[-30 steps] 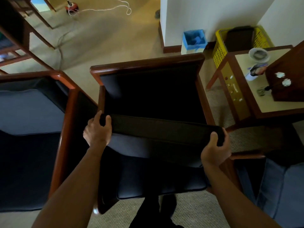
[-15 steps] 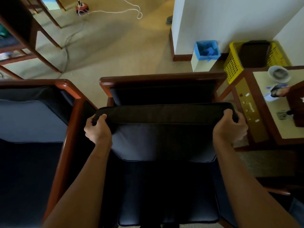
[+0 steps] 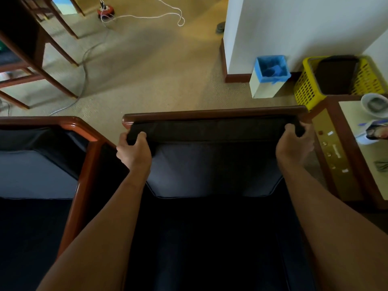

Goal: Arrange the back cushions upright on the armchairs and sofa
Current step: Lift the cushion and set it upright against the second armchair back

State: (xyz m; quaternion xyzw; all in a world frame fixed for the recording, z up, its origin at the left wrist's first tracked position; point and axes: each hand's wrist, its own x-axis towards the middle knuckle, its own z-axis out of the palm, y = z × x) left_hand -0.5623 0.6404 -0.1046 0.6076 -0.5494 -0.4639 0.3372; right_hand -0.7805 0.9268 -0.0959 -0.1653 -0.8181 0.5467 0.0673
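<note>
Dark wood frames the armchair (image 3: pixel 212 114), its top rail crossing the middle of the view. Against that rail stands the navy back cushion (image 3: pixel 210 166), upright, with its lower edge on the seat. Another wood-framed seat (image 3: pixel 84 160) sits just beside it on the left. The left hand (image 3: pixel 134 151) grips the cushion's upper left corner, fingers curled over the edge; the right hand (image 3: pixel 294 147) grips the upper right corner likewise. A yellow basket (image 3: pixel 304 91) and a blue-lined bin (image 3: pixel 266 87) stand by the wall behind.
</note>
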